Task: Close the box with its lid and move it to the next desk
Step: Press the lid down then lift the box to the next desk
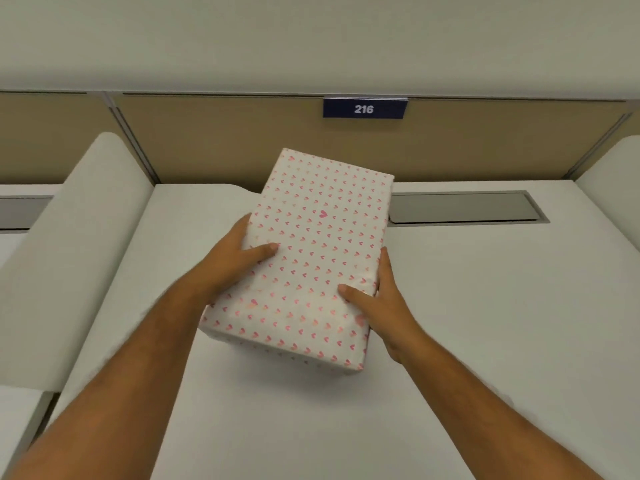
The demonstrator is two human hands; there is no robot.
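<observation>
A white box [311,251] printed with small pink hearts has its lid on and is held above the white desk [485,306], its long side running away from me and slightly tilted. My left hand [239,258] grips its left side with the thumb on the lid. My right hand [384,306] grips its right side near the front, thumb also on top. The fingers of both hands are hidden under or behind the box.
White rounded dividers stand at the left [69,254] and the far right [609,168] of the desk. A tan back panel carries a blue sign reading 216 [364,109]. A grey cable tray cover [464,207] lies at the desk's back.
</observation>
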